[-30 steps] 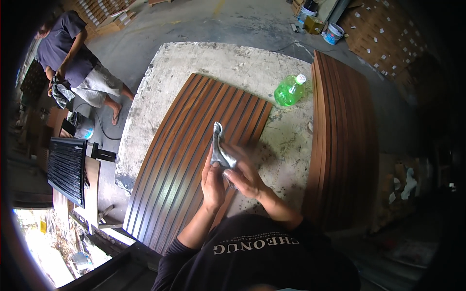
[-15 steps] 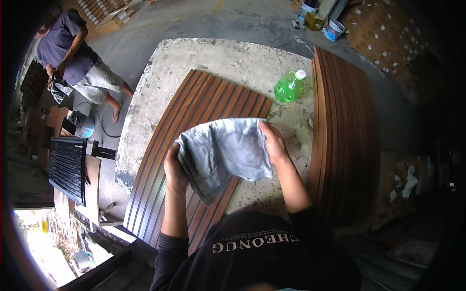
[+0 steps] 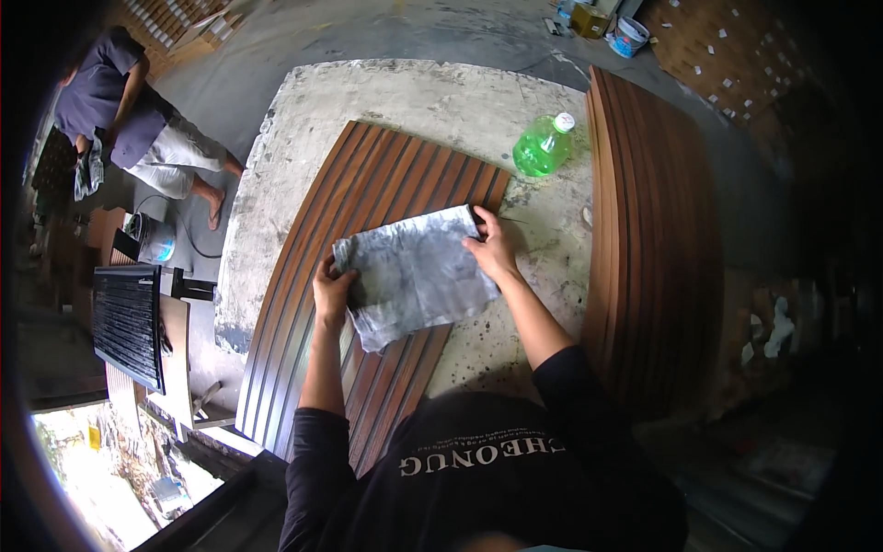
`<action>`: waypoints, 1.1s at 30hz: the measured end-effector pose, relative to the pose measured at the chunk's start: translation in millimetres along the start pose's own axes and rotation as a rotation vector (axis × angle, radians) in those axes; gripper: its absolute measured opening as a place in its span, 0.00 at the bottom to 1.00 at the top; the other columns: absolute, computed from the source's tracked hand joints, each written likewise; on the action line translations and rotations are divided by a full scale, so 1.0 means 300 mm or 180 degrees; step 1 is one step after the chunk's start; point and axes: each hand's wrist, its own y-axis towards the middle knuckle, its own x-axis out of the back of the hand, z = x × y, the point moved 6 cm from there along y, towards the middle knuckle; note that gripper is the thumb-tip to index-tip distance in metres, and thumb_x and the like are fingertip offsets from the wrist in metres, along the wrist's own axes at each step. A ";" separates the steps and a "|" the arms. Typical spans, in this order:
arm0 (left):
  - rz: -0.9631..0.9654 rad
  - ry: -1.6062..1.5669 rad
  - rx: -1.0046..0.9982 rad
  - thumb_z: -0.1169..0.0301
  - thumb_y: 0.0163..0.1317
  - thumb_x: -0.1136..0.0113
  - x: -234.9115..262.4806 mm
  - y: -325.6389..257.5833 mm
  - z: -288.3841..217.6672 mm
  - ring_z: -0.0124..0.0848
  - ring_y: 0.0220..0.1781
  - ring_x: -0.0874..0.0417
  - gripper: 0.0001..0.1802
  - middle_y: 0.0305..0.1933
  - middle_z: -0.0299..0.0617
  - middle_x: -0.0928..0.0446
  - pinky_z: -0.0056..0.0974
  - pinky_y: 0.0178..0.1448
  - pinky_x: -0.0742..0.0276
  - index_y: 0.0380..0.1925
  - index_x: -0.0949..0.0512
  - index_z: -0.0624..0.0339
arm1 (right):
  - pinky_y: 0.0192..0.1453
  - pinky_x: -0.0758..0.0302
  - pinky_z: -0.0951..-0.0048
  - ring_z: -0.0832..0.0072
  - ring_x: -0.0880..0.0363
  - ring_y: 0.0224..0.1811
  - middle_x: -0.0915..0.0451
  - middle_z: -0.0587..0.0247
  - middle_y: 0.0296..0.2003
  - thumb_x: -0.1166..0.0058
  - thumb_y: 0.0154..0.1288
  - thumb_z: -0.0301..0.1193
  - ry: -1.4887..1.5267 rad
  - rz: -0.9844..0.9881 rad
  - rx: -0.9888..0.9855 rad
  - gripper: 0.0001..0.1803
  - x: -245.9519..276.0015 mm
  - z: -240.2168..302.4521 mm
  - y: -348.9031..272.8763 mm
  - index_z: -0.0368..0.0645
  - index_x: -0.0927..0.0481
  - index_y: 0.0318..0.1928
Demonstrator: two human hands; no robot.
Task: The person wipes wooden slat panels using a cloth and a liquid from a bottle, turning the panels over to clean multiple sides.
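Note:
A folded grey-white cloth (image 3: pixel 418 276) with dark smudges is stretched between my two hands. My left hand (image 3: pixel 333 287) grips its left edge, thumb on top. At its upper right corner my right hand (image 3: pixel 490 247) pinches the cloth between thumb and fingers. Beneath it lies a slatted brown wood panel (image 3: pixel 386 175) with dark grooves, set at a slant on the worn pale tabletop (image 3: pixel 303 101). The cloth covers the middle of the panel; whether it touches the slats I cannot tell.
A bottle of green liquid (image 3: pixel 543 147) with a white cap stands beyond my right hand. Stacked slatted panels (image 3: pixel 644 239) line the table's right side. At the far left a person (image 3: pixel 124 110) stands holding a cloth, near a bucket (image 3: pixel 154 241) and a black ribbed panel (image 3: pixel 129 322).
The cloth has gone from bent and raised to flatter and spread out over the panel. Both my hands have moved slightly away from my body with it.

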 end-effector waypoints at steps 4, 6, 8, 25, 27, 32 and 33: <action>0.0180 0.0364 0.0117 0.80 0.52 0.40 0.005 0.044 -0.027 0.34 0.43 0.19 0.31 0.47 0.50 0.23 0.34 0.48 0.22 0.58 0.36 0.73 | 0.49 0.26 0.65 0.61 0.22 0.44 0.21 0.51 0.43 0.35 0.50 0.34 -0.0239 -0.0016 -0.0206 0.39 -0.009 0.041 0.009 0.42 0.36 0.62; 0.0245 0.0277 0.0230 0.80 0.53 0.40 0.001 0.051 -0.040 0.34 0.44 0.19 0.31 0.48 0.50 0.23 0.34 0.48 0.22 0.58 0.36 0.73 | 0.47 0.25 0.66 0.62 0.20 0.41 0.19 0.52 0.39 0.32 0.47 0.37 -0.0425 -0.0243 -0.0054 0.38 -0.004 0.030 0.044 0.37 0.31 0.58; 0.0782 -0.0581 0.0347 0.80 0.54 0.42 -0.048 0.051 -0.068 0.36 0.44 0.19 0.29 0.47 0.49 0.23 0.36 0.50 0.23 0.58 0.35 0.72 | 0.44 0.24 0.69 0.67 0.19 0.37 0.18 0.55 0.37 0.33 0.50 0.34 -0.0086 -0.0043 -0.0131 0.28 -0.004 0.015 0.078 0.35 0.25 0.51; 0.0145 0.2955 -0.3008 0.76 0.47 0.39 -0.186 -0.312 -0.337 0.36 0.42 0.23 0.13 0.36 0.39 0.21 0.42 0.51 0.32 0.35 0.19 0.52 | 0.63 0.36 0.60 0.53 0.34 0.61 0.32 0.49 0.57 0.40 0.47 0.22 -0.1540 -0.0860 0.1762 0.32 0.213 0.356 -0.007 0.48 0.32 0.57; 0.0338 0.3360 -0.2756 0.72 0.48 0.42 -0.208 -0.341 -0.135 0.37 0.47 0.25 0.12 0.42 0.38 0.23 0.45 0.55 0.36 0.36 0.20 0.50 | 0.66 0.46 0.40 0.46 0.51 0.70 0.49 0.43 0.67 0.35 0.46 0.31 -0.2143 -0.0370 0.0707 0.48 0.146 0.159 -0.104 0.53 0.47 0.67; 0.0197 0.3324 -0.2702 0.70 0.48 0.43 -0.228 -0.387 -0.134 0.38 0.53 0.26 0.12 0.46 0.38 0.24 0.46 0.60 0.39 0.36 0.21 0.51 | 0.68 0.59 0.30 0.53 0.59 0.74 0.52 0.58 0.70 0.30 0.40 0.40 -0.2186 0.0809 0.1671 0.51 -0.104 0.219 -0.432 0.51 0.42 0.67; 0.0372 0.3247 -0.2854 0.69 0.48 0.42 -0.254 -0.399 -0.191 0.38 0.54 0.26 0.13 0.47 0.38 0.24 0.46 0.60 0.40 0.37 0.22 0.51 | 0.68 0.60 0.31 0.56 0.58 0.74 0.50 0.58 0.70 0.31 0.42 0.41 -0.1836 0.0873 0.2100 0.47 -0.130 0.244 -0.463 0.48 0.38 0.65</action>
